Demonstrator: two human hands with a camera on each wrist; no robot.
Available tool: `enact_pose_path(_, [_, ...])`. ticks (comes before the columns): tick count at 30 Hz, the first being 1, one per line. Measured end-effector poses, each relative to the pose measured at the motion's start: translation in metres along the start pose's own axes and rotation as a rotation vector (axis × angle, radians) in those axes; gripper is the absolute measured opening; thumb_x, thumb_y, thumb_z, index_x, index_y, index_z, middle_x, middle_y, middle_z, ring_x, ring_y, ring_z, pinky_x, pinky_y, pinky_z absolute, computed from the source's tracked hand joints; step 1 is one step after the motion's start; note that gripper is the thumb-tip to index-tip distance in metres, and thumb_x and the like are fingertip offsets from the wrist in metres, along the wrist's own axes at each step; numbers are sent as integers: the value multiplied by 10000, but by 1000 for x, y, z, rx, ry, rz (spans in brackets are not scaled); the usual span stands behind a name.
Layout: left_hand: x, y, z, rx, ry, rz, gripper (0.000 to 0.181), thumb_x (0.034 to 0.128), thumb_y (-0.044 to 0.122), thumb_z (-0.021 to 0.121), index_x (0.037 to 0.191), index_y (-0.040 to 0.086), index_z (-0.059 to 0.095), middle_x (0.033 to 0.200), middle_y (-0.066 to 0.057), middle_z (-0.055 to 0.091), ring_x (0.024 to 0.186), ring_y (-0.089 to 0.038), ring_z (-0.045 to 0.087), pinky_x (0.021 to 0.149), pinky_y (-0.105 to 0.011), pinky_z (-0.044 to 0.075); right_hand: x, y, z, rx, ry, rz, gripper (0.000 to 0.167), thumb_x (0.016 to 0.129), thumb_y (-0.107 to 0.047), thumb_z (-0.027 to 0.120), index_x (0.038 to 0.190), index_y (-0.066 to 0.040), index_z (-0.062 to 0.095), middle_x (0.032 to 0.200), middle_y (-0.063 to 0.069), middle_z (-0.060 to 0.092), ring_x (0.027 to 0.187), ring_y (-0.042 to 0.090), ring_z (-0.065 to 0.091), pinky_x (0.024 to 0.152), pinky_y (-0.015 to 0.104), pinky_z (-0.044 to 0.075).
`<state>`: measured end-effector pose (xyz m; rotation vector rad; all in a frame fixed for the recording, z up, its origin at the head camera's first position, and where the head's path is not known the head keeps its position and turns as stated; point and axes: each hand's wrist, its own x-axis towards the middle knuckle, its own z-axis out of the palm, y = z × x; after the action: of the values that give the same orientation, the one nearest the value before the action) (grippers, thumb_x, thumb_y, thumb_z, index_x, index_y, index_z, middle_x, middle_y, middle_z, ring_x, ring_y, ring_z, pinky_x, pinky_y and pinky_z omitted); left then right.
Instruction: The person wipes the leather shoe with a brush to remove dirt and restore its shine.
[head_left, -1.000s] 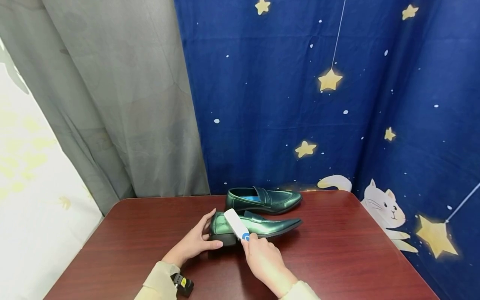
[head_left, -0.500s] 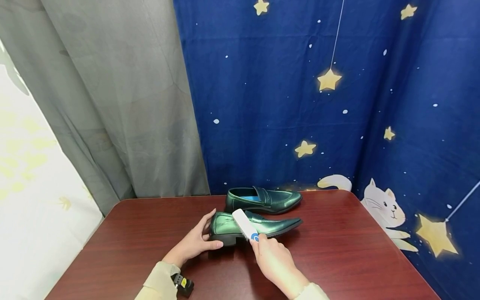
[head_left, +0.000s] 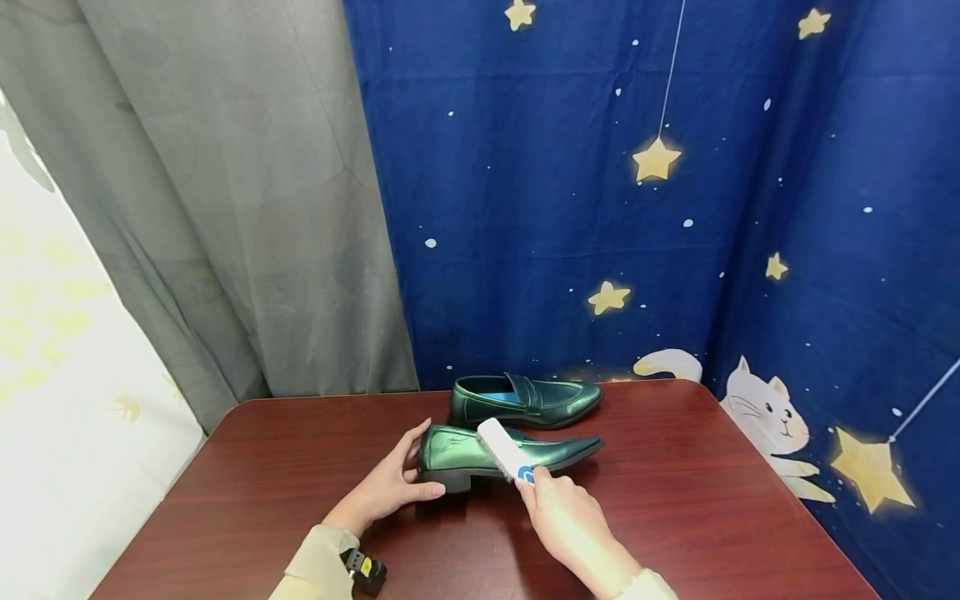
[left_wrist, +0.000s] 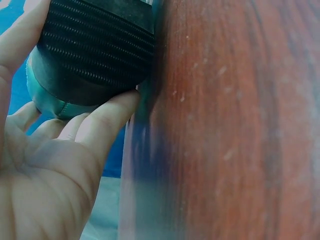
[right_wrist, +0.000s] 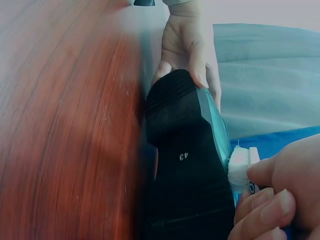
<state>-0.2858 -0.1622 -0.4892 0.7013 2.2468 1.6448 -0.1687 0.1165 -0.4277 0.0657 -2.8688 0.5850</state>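
Observation:
A shiny green loafer [head_left: 457,448] lies tipped on its side on the table, toe pointing right. Its heel is gripped by my left hand [head_left: 390,485], thumb on the near side and fingers behind; in the left wrist view the ridged black heel [left_wrist: 95,50] sits between thumb and fingers. My right hand [head_left: 566,517] holds a white brush [head_left: 504,446] by its handle. The bristles [right_wrist: 239,167] touch the shoe's upper around its middle. In the right wrist view the black sole [right_wrist: 187,165] faces the camera and bears the number 43.
A second green loafer [head_left: 536,400] stands upright just behind, with a blue insole. The red-brown wooden table [head_left: 675,483] has its far edge close behind that shoe, where a grey curtain [head_left: 300,250] and a blue starry curtain [head_left: 540,208] hang.
My right hand has moved the brush to the right along the shoe's side, from near the heel toward the middle. The left hand and both shoes have stayed in place.

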Motion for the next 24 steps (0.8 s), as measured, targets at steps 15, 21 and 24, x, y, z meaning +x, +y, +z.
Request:
enact_pose_path(15, [1, 0, 1, 3, 7, -15, 1056, 831, 240, 851, 1612, 319, 144, 1661, -106, 254, 1483, -269, 366, 1103, -302, 438, -3, 16, -9, 19, -43, 9, 274, 1022, -350, 580, 869, -125, 550, 638, 24, 523, 558, 220, 556, 493, 412, 394])
enact_pose_path(21, [0, 0, 0, -19, -6, -9, 1048, 840, 227, 843, 1612, 312, 140, 1665, -112, 246, 1476, -283, 377, 1071, -256, 452, -4, 29, -14, 69, -58, 17, 266, 1043, -296, 546, 864, -102, 515, 617, 15, 482, 533, 192, 500, 492, 378, 389])
enact_pose_path(24, [0, 1, -1, -19, -13, -7, 1046, 845, 226, 839, 1614, 304, 134, 1668, -118, 236, 1468, -292, 390, 1092, -298, 446, -4, 36, -18, 83, -72, 27, 256, 1050, -279, 532, 870, -99, 503, 611, 13, 474, 533, 185, 482, 502, 365, 385])
